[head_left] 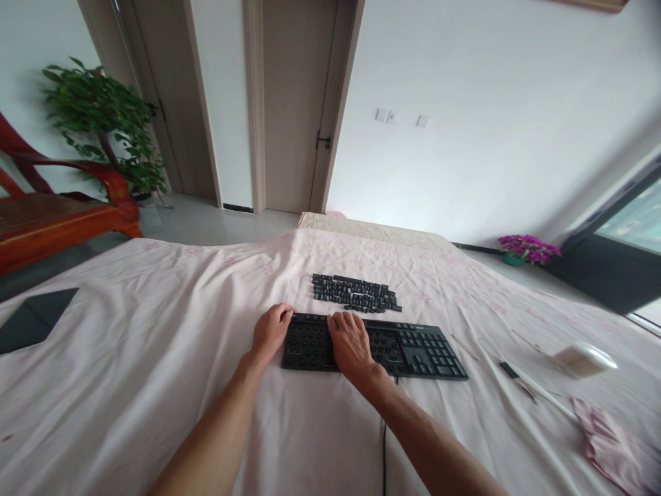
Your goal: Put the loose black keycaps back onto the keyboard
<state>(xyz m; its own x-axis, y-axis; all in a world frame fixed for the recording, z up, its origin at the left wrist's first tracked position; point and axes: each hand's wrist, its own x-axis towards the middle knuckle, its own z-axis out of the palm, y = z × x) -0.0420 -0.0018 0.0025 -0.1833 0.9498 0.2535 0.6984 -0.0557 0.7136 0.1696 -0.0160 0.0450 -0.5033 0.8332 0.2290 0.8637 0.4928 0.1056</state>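
Observation:
A black computer keyboard [428,353] lies on the cloth, its cord running toward me. Its left and middle sections have bare key sockets, while keycaps sit on the right-hand block and part of the top row. At the upper left corner, my left hand [269,334] is closed on the keyboard's edge. My right hand [352,341] reaches over the middle section, fingers bent and close together at the top row; whatever is under the fingertips is hidden. Beyond the keyboard, loose black keycaps [351,291] are laid out in rows.
Right of the keyboard are thin sticks [465,346], a white-handled brush [542,393], a clear container [583,359] and a pink cloth [609,441]. A dark flat panel [38,318] lies at the left on the pink tablecloth [170,331]. A wooden chair [67,207] stands beyond.

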